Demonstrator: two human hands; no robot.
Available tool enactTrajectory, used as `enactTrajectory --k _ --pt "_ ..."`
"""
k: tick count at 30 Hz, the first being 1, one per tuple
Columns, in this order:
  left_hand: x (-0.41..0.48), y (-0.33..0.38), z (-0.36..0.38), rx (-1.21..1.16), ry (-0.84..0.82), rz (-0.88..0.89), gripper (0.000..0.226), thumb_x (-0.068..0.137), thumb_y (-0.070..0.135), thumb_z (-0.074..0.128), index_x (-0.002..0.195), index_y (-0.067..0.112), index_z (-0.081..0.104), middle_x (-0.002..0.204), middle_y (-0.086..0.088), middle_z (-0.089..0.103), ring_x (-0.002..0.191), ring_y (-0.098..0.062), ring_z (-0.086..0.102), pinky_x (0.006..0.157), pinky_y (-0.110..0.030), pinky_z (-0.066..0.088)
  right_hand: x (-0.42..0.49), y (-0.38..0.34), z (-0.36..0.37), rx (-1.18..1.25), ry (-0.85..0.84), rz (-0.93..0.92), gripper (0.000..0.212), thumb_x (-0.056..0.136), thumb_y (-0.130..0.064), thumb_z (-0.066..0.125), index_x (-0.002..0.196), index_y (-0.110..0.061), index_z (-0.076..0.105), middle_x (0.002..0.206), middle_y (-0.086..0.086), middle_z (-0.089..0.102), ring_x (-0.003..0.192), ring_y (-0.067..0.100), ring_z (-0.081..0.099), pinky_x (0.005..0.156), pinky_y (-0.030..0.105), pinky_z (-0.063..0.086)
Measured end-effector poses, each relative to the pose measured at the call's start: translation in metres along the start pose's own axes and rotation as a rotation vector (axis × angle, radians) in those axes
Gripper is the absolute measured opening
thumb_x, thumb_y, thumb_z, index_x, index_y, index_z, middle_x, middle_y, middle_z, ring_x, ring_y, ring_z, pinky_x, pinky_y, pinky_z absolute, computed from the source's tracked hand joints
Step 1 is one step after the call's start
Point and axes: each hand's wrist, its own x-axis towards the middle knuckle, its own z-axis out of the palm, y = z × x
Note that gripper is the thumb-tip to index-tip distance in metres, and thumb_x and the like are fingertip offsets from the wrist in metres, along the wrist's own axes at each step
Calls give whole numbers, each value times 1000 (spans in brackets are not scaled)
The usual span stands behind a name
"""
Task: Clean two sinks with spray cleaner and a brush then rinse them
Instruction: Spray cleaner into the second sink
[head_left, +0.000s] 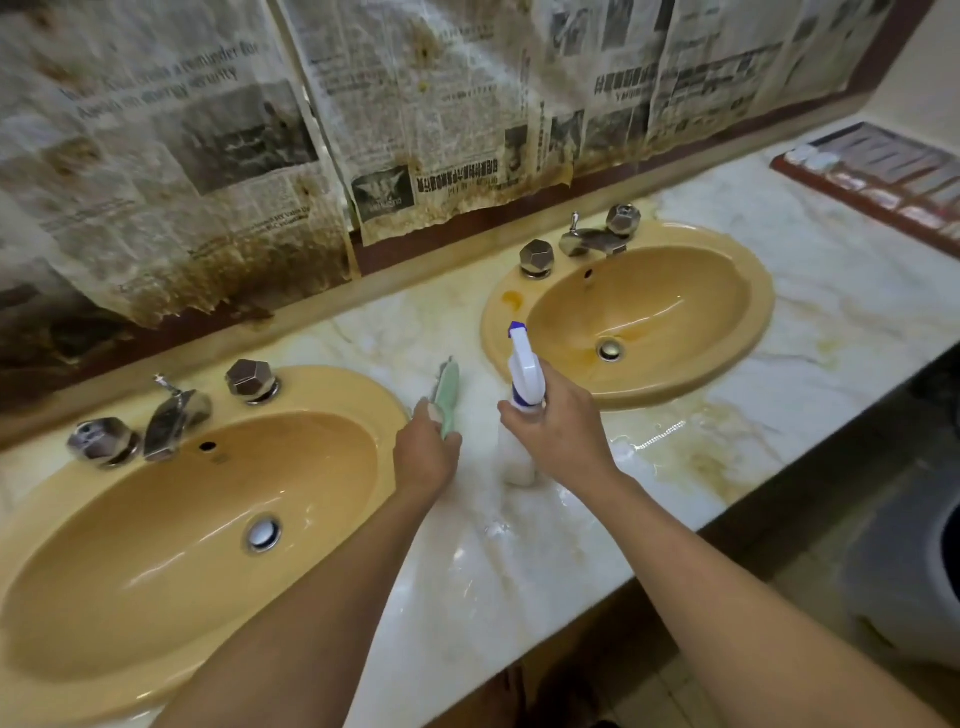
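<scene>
Both bare forearms are held stretched forward, the left rising from the bottom edge of the view and the right from the lower right corner, so that they converge toward the hands. The left grip (426, 460) is seen from the back, knuckles up, with its fingers curled round the handle of a green brush (448, 392). The right grip (561, 434) is wrapped round the neck of a white spray bottle (523, 371), the back of the hand turned upward and the wrist kept nearly straight. The two grips are held just beside each other, apart.
</scene>
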Motion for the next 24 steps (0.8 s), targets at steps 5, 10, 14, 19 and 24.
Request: enactTrajectory --k 5,10,14,19,24 --pt "2 28 -4 -203 -2 34 49 100 16 44 150 17 47 111 -3 65 98 -26 64 88 -45 55 -5 5 -25 44 130 88 23 79 -21 69 86 -33 51 67 -2 50 65 19 46 59 31 41" --pt "-1 86 23 -353 -112 98 51 103 13 32 151 23 45 113 -10 65 83 -22 64 73 -38 56 -4 19 -84 39 254 161 19 77 -22 70 87 -18 55 70 6 55 68 26 51 61 38 46" --pt "-15 139 66 -334 -197 171 47 99 22 39 143 25 55 114 -12 69 98 -31 64 85 -45 54 -3 41 -142 113 307 271 26 75 -22 72 96 -12 60 86 13 63 79 31 58 69 41 52" --pt "-33 211 130 -287 -266 358 51 93 10 58 141 26 59 113 10 62 94 -19 63 79 -38 53 5 86 -218 179 411 335 21 83 -17 67 104 -22 67 91 11 65 84 28 61 72 37 53" --pt "-48 283 197 -216 -286 421 42 96 13 55 133 29 65 83 6 65 66 -18 60 62 -42 53 22 143 -296 107 411 323 17 83 -19 71 96 -8 67 86 13 66 81 31 61 71 39 52"
